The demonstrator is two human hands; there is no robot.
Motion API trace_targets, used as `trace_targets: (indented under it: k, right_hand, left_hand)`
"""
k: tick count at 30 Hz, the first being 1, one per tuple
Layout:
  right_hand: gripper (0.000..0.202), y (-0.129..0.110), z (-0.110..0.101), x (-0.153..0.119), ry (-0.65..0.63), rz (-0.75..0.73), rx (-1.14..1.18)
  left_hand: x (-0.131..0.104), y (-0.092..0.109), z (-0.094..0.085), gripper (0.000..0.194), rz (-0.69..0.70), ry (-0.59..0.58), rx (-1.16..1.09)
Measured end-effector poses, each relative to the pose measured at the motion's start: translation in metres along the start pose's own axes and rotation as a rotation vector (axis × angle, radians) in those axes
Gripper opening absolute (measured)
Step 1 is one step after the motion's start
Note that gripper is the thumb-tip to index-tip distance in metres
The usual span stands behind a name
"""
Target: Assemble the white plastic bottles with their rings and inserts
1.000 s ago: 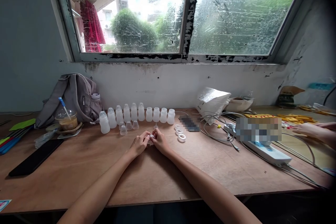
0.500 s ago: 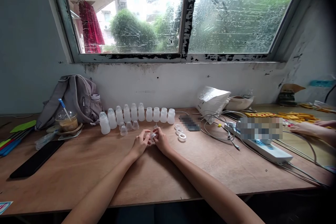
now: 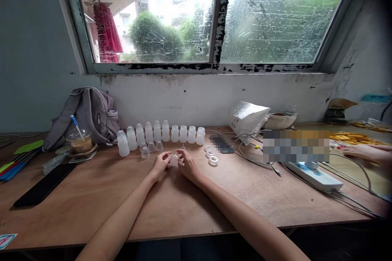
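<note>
Item: small translucent piece [image 3: 174,160], one, whitish, blurred; placed between the two hands, low over the near-middle part of the surface [image 3: 171,212]. Long axis: cannot be told, fingers covering the ends.

Left hand [image 3: 161,164]: at the piece's left side, thumb and fingertips drawn together, seemingly pinching its edge.

Right hand [image 3: 189,166]: at the piece's right side, fingers bent toward it; whether they grip or merely touch cannot be told.

Clear pointed part [image 3: 183,147]: one, just beyond the right hand, on the far side.

White rings [image 3: 213,161]: a short file to the right of the right hand, the nearer by far of the two; lying flat.

Clear domes [image 3: 145,153]: small cluster, left and far of the left hand.

Frosted bottles [image 3: 183,134]: one upright row, farther back, beyond both hands.
</note>
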State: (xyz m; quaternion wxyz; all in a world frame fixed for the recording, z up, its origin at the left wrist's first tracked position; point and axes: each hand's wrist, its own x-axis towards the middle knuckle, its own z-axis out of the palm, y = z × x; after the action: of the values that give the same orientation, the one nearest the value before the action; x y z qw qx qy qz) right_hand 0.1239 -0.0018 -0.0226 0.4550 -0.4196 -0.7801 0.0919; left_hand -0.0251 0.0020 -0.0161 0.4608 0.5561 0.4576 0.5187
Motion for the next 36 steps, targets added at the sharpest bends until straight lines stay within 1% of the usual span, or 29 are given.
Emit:
trace_targets:
  k: [3,6,7,9,11,14,16,18,21,23,25,29,33,36]
  right_hand:
    - [0.042,0.002,-0.005,0.006,0.07,-0.038,-0.058]
    - [0.042,0.009,-0.01,0.028,0.083,-0.04,-0.131]
    - [0.042,0.012,-0.011,0.039,0.068,-0.013,-0.164]
    - [0.044,0.018,-0.011,0.064,0.03,0.09,-0.245]
    - [0.049,0.023,-0.009,0.092,-0.053,0.169,-0.337]
    - [0.051,0.031,-0.003,0.127,-0.101,0.208,-0.364]
    - [0.052,0.037,0.001,0.143,-0.123,0.231,-0.371]
    - [0.049,0.042,0.005,0.151,-0.14,0.245,-0.378]
    - [0.034,0.044,0.009,0.152,-0.139,0.234,-0.385]
    - [0.02,0.041,0.009,0.146,-0.121,0.207,-0.385]
    - [0.013,0.034,0.006,0.138,-0.101,0.166,-0.377]
    - [0.012,0.016,-0.01,0.116,-0.073,0.077,-0.339]
    - [0.015,-0.003,-0.03,0.086,0.007,-0.047,-0.165]
    - [0.022,-0.013,-0.039,0.061,0.006,-0.054,-0.087]
  left_hand:
    - [0.007,-0.001,-0.009,0.038,0.015,0.099,0.003]
    - [0.011,-0.001,-0.016,0.041,0.019,0.195,0.0]
    - [0.012,-0.001,-0.017,0.041,0.019,0.218,-0.002]
    - [0.012,-0.001,-0.02,0.041,0.019,0.25,-0.004]
    - [0.012,-0.001,-0.021,0.041,0.017,0.271,-0.002]
    - [0.011,-0.001,-0.023,0.041,0.018,0.288,0.003]
    - [0.01,-0.001,-0.023,0.041,0.021,0.294,0.006]
    - [0.011,-0.002,-0.023,0.041,0.024,0.297,0.009]
    - [0.012,-0.002,-0.022,0.04,0.03,0.3,0.012]
    - [0.013,-0.003,-0.021,0.041,0.034,0.308,0.013]
    - [0.014,-0.003,-0.022,0.041,0.032,0.319,0.013]
    - [0.013,-0.002,-0.021,0.04,0.016,0.32,0.016]
    - [0.01,0.0,-0.017,0.038,0.005,0.3,0.017]
    - [0.007,0.002,-0.014,0.037,0.003,0.286,0.021]
